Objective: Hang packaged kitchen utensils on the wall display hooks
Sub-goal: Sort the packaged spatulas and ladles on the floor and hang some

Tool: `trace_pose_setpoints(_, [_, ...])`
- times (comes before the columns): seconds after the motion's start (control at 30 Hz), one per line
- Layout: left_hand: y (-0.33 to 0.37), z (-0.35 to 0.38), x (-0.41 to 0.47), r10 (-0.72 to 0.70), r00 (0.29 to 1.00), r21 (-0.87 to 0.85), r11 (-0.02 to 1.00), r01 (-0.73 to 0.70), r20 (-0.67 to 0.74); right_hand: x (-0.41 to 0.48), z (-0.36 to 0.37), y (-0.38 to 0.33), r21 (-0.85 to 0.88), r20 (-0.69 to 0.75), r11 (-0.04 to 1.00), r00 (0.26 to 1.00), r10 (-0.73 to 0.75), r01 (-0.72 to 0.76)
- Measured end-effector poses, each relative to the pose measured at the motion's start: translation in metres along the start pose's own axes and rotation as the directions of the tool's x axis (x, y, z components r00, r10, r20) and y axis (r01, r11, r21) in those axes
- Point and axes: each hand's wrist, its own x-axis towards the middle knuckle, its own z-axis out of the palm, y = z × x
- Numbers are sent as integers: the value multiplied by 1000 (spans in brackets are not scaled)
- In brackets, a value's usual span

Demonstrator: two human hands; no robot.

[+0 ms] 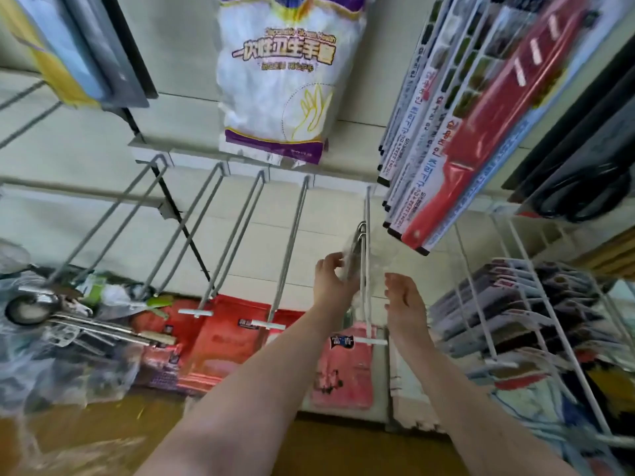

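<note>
A white-and-purple glove bag hangs on the pale wall — right of it, long red-and-white boxes; left of it, yellow-and-blue packs. Well below it sit red packets and a pink packet.

Motion-blurred clear package, contents unreadable. Fingertips of left hand hidden behind it. Fingers of right hand foreshortened, contact unclear. Top of glove bag cut off by frame edge.
</note>
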Motion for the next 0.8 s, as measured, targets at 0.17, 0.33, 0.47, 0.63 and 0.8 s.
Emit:
trace_pose_setpoints(0.17, [-11, 8, 13, 46, 999, -17, 999, -46, -3, 11, -2, -8, 19, -19, 1000, 1000, -22, 23])
trace_pose_setpoints(0.33, [-10, 15, 18, -5, 1000, -24, 1000, 6, 17, 23, -5, 1, -35, -35, 999, 999, -42, 40])
trace_pose_setpoints(0.47, [-9, 12, 17, -33, 997, -87, 995, 39, 63, 21, -7, 3, 26, -20, 1000, 1000, -15, 16])
trace_pose_setpoints(0.63, [-9, 3, 5, 1, 996, -5, 1000, -1, 93, 14, -10, 6, 59, 4, 998, 1000, -6, 5])
trace_pose_setpoints(0.8, [-12, -4, -14, 48, 991, 39, 998, -53, 127, 8, -15, 4, 147, -22, 989, 1000, 10, -7])
